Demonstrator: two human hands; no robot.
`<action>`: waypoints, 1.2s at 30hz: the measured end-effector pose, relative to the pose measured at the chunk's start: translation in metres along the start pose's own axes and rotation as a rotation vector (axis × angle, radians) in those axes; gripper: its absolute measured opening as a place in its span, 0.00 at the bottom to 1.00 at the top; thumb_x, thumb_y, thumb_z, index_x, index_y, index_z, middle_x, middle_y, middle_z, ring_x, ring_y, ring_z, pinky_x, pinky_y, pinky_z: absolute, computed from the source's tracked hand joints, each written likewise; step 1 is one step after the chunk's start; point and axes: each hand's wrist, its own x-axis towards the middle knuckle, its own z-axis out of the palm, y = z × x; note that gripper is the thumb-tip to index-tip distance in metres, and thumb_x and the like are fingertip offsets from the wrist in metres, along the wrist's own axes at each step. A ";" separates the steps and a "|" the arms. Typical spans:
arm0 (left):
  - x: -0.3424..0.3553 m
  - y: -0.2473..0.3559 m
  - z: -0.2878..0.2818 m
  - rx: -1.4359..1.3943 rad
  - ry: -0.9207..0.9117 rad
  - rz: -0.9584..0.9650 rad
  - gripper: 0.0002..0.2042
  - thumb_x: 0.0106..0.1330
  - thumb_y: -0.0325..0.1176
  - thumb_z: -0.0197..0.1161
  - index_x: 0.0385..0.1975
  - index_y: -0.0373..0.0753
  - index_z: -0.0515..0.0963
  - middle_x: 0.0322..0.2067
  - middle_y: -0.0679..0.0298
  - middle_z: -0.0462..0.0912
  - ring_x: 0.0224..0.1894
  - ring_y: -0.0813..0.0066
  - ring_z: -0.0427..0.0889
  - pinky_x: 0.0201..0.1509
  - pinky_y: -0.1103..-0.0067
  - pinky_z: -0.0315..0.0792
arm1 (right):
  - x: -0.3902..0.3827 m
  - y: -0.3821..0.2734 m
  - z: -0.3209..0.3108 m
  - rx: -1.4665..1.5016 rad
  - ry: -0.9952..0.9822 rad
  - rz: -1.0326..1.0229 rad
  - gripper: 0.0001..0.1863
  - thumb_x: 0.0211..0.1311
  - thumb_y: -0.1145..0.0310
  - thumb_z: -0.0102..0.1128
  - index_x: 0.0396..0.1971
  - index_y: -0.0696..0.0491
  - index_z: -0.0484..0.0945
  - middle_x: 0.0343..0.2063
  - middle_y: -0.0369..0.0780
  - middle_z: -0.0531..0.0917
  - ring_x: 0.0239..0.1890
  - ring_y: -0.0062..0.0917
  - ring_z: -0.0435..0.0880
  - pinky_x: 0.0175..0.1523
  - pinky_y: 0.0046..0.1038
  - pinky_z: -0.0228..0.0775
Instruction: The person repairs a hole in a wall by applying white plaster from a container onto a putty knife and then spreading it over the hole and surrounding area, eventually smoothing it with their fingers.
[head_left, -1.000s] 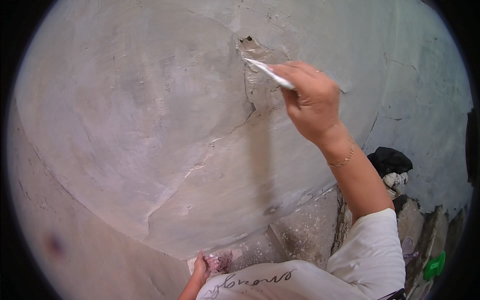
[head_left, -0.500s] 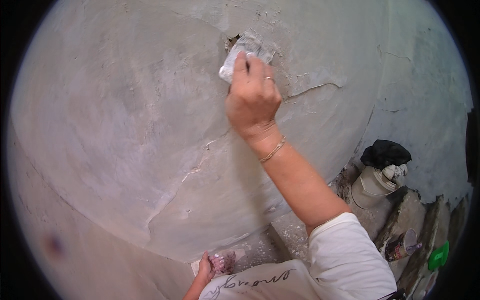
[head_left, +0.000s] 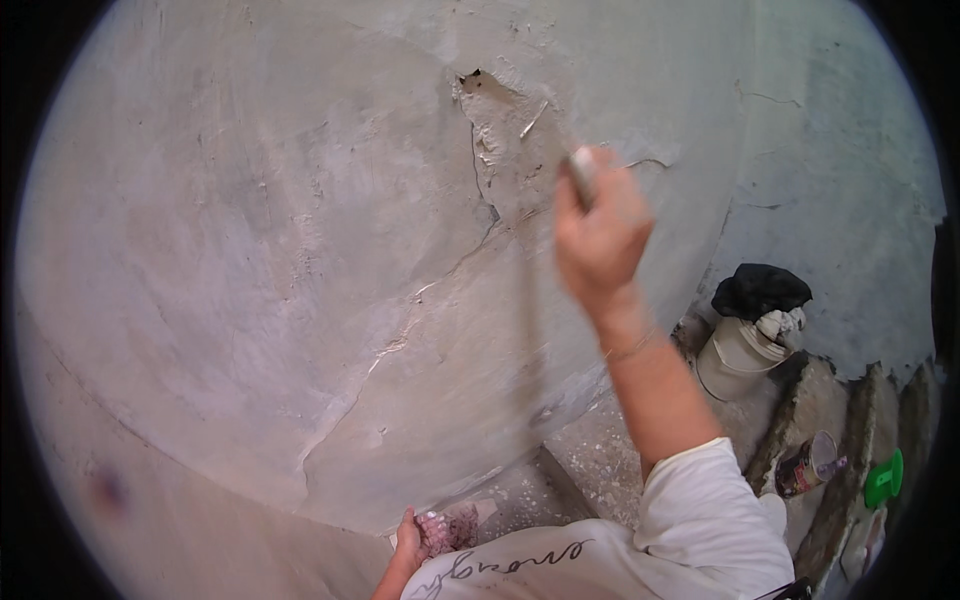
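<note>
My right hand [head_left: 607,225] is raised in front of the wall, its fingers wrapped round the handle of a putty knife [head_left: 581,178]. The hand is smeared by motion, and the knife's blade can hardly be made out. To its left, a broken patch [head_left: 510,140] in the plaster shows rough edges and a small dark hole at the top. From the patch a crack [head_left: 405,325] runs down to the lower left. Low in the picture my left hand [head_left: 408,546] is beside a pink mottled thing [head_left: 447,530]; its fingers are mostly hidden.
On the right, a white bucket [head_left: 735,360] stands with a black bag [head_left: 762,290] on top. Steps [head_left: 800,420] go down the right side. A can [head_left: 805,465] with a stick-like handle in it and a green plastic thing [head_left: 883,478] rest there.
My right hand has moved right and down with the putty knife, off the broken patch. The dark hole and rough plaster are now uncovered. My left hand has hardly moved.
</note>
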 end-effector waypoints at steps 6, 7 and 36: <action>-0.003 0.007 0.008 0.003 -0.003 -0.079 0.29 0.64 0.57 0.35 0.33 0.33 0.69 0.29 0.52 0.78 0.31 0.60 0.78 0.36 0.68 0.75 | 0.051 0.074 0.015 -0.112 0.103 0.095 0.09 0.49 0.74 0.54 0.32 0.53 0.79 0.26 0.41 0.78 0.26 0.36 0.77 0.29 0.29 0.68; -0.003 0.008 0.008 0.009 0.000 -0.087 0.29 0.64 0.57 0.35 0.33 0.33 0.69 0.29 0.52 0.78 0.31 0.60 0.78 0.36 0.68 0.75 | 0.048 0.070 0.018 -0.129 0.087 0.093 0.09 0.48 0.73 0.54 0.32 0.53 0.79 0.25 0.40 0.78 0.26 0.36 0.77 0.29 0.30 0.68; 0.006 0.018 -0.031 -0.017 -0.020 -0.076 0.27 0.64 0.56 0.36 0.31 0.33 0.70 0.28 0.53 0.78 0.28 0.58 0.79 0.34 0.67 0.75 | 0.029 -0.026 0.037 -0.135 0.124 -0.044 0.12 0.40 0.76 0.58 0.30 0.53 0.77 0.27 0.38 0.79 0.27 0.32 0.77 0.29 0.28 0.70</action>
